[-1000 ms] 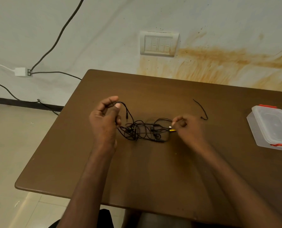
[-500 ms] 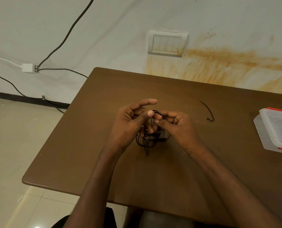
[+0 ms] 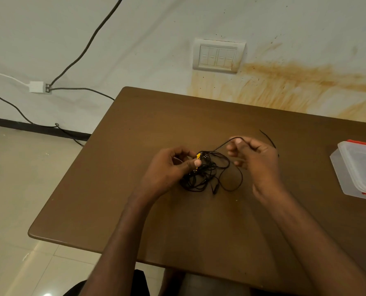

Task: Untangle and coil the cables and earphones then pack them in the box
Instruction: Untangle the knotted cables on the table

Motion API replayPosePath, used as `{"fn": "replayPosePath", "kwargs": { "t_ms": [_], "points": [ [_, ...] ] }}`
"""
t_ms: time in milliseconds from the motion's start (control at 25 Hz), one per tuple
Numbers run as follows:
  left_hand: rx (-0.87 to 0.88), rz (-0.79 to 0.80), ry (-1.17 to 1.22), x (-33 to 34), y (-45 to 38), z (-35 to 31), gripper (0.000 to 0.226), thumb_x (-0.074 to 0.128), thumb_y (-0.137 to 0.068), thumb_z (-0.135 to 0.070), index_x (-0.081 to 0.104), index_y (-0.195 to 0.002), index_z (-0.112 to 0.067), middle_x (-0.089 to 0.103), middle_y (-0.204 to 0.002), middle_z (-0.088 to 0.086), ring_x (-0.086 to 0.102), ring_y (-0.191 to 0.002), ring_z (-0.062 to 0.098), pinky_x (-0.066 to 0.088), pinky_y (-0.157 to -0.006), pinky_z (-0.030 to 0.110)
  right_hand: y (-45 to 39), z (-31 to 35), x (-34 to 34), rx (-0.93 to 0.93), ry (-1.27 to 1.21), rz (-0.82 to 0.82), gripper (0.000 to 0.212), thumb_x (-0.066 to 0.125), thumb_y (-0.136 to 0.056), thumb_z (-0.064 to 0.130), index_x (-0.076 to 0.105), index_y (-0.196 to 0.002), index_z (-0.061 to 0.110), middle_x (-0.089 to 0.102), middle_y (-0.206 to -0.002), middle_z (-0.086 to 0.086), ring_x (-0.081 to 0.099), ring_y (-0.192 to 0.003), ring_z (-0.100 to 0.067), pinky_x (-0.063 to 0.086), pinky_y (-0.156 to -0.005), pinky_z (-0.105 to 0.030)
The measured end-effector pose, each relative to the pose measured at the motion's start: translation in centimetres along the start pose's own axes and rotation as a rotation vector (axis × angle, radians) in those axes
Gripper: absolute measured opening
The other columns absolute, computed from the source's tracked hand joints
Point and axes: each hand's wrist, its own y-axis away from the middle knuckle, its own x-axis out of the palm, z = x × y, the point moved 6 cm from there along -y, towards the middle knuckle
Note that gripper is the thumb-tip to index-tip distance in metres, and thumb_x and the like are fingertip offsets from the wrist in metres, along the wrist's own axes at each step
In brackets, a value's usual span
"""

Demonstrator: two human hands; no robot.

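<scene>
Cables (image 3: 207, 171): black tangle, mid table (image 3: 135, 210), between hands.
Left hand (image 3: 169, 169): fingers pinch tangle at yellow plug (image 3: 198, 156).
Right hand (image 3: 256, 161): fingers pull one strand up.
Box (image 3: 357, 169): lidded, far right, well apart.

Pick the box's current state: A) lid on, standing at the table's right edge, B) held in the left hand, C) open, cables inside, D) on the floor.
A: the clear box stands with its red-clipped lid on at the right edge of the table, apart from both hands; the tangled cables lie mid-table, not in it.
</scene>
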Motion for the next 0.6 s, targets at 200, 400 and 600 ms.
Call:
{"fn": "replayPosePath", "kwargs": {
  "t_ms": [200,400,600],
  "points": [
    [0.009,-0.085,-0.188,0.5,-0.8,0.3,0.027,0.075,-0.089,-0.003,0.072,-0.111,-0.018,0.072,-0.083,0.003,0.062,-0.063,0.005,0.048,-0.063,0.024,-0.1,-0.4,0.8,0.317,-0.599,0.224,0.022,0.046,-0.108,0.024,0.066,-0.104,0.015,0.045,-0.056,0.006,0.04,-0.044,-0.006,0.034,-0.043,-0.02],
    [-0.037,-0.418,0.321,-2.6,0.1,0.1,0.023,0.058,-0.101,0.001,0.07,-0.118,-0.007,0.076,-0.093,0.014,0.07,-0.067,0.017,0.057,-0.06,0.028,-1.2,-1.5,-1.4,0.375,-0.832,0.001,0.029,0.04,-0.105,0.015,0.068,-0.11,0.014,0.06,-0.069,0.004,0.055,-0.056,-0.009,0.038,-0.05,-0.021],
    [0.076,-0.6,0.355,-4.5,1.2,-0.8,0.024,0.055,-0.102,-0.003,0.07,-0.12,-0.011,0.075,-0.096,0.012,0.056,-0.056,0.013,0.049,-0.051,0.028,-1.6,-2.4,-4.2,0.414,-0.826,-0.258,0.03,0.042,-0.105,0.021,0.072,-0.107,0.021,0.077,-0.089,0.003,0.071,-0.096,-0.015,0.046,-0.075,-0.03]
  ]
}}
